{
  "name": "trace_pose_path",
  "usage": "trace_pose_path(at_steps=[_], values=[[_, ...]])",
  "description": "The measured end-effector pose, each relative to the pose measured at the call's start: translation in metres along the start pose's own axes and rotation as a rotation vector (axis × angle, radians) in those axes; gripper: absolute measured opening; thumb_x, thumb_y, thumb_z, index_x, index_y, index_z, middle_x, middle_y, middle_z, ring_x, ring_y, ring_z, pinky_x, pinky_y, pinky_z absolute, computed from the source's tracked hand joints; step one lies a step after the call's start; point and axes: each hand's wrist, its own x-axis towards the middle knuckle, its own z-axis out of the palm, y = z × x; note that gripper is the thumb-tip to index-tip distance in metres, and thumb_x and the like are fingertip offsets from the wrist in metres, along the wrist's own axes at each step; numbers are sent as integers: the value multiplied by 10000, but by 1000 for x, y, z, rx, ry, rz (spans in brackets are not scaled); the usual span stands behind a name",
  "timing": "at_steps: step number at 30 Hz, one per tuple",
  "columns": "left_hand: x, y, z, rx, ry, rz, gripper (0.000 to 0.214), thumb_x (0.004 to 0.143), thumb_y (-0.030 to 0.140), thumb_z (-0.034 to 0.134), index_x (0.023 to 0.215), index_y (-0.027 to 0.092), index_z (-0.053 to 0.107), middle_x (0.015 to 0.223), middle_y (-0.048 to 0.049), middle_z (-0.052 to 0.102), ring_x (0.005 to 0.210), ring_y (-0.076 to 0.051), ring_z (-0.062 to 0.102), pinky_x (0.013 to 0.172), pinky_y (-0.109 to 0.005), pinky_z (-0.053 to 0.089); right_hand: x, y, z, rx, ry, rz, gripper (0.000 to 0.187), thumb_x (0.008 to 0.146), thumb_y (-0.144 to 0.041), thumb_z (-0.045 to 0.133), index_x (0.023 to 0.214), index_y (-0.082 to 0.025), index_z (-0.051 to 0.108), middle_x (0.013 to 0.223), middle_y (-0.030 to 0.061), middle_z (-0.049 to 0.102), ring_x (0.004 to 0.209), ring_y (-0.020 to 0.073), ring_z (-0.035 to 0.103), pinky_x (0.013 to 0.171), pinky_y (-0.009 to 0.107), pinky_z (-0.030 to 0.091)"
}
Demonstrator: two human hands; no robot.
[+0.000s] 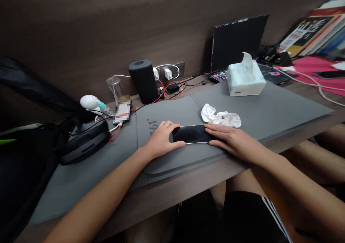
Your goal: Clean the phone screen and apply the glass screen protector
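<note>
A dark-screened smartphone (192,134) lies sideways on the grey desk mat (167,108). My left hand (163,139) holds its left end, thumb along the near edge and fingers along the far edge. At the other end, my right hand (229,139) grips it with the fingers over the far corner and the thumb at the near edge. The right end of the phone is partly hidden under that hand. Just beyond my right fingers is a crumpled white tissue (221,116).
A tissue pack (245,78) stands in front of an open laptop (238,42). Behind the mat are a black cylindrical speaker (144,81), tangled cables and a glass (115,87). A black bag (24,178) sits at left; books (309,31) lean at right.
</note>
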Motion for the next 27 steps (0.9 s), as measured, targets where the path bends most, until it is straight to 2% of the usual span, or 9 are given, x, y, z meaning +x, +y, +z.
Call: trace_pose_path(at_steps=[11,15,18,21,23,27], values=[[0,0,1,-27,15,-3,496,870,498,669,1266,209,591,1169,-79,626,1106,-275,541,995,-442,460,8,3,-11,26,-74,-34,404,1013,-370,479,1307,-155,655,1372,144,630,1236,305,618,1039,490,515],[-2,0,2,-100,40,-35,417,1008,478,437,1296,207,567,1169,-85,642,1133,-268,550,1028,-454,436,25,10,-26,77,-134,-3,360,1025,-367,439,1241,-222,688,1254,82,714,1122,261,683,938,406,557],[-3,-3,5,-157,131,-82,505,1048,477,301,1444,189,423,1324,-124,590,1242,-280,515,1097,-497,375,46,16,-32,72,-56,100,358,1025,-375,418,1162,-238,718,1148,71,755,1036,264,708,885,399,555],[-4,-7,8,-189,247,-144,593,1039,509,305,1532,179,273,1471,-163,479,1324,-295,477,1158,-550,288,62,26,-29,19,74,231,431,1028,-390,366,1199,-177,700,1184,126,736,1094,305,683,924,452,534],[-3,-8,9,-209,291,-170,609,1035,513,313,1544,185,244,1508,-173,437,1356,-301,455,1163,-563,281,63,34,-25,11,102,275,479,1022,-411,359,1273,-133,658,1259,160,698,1171,322,646,979,484,509],[-3,-7,8,-199,292,-142,540,1037,473,332,1495,188,343,1472,-157,472,1376,-290,431,1152,-534,318,44,49,-13,83,-18,191,525,998,-461,407,1400,-165,568,1443,134,574,1330,306,535,1089,509,440]])
